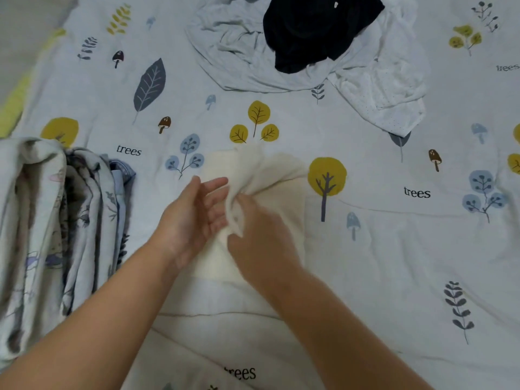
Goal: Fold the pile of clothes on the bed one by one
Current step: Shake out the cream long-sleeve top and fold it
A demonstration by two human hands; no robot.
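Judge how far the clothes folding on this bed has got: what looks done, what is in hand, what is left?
Done: a stack of folded clothes sits at the left. In hand: the right hand grips a cream garment, with the left hand open beside it. Left: an unfolded pile at the top, with a dark garment on pale ones.

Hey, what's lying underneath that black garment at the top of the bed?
The black garment rests on a crumpled pale grey garment and a white dotted one. Anything beneath its middle is covered.

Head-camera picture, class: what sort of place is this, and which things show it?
Probably a bedroom: a printed bedsheet covers the surface, unfolded clothes lie in a pile, and both hands work a cream garment.
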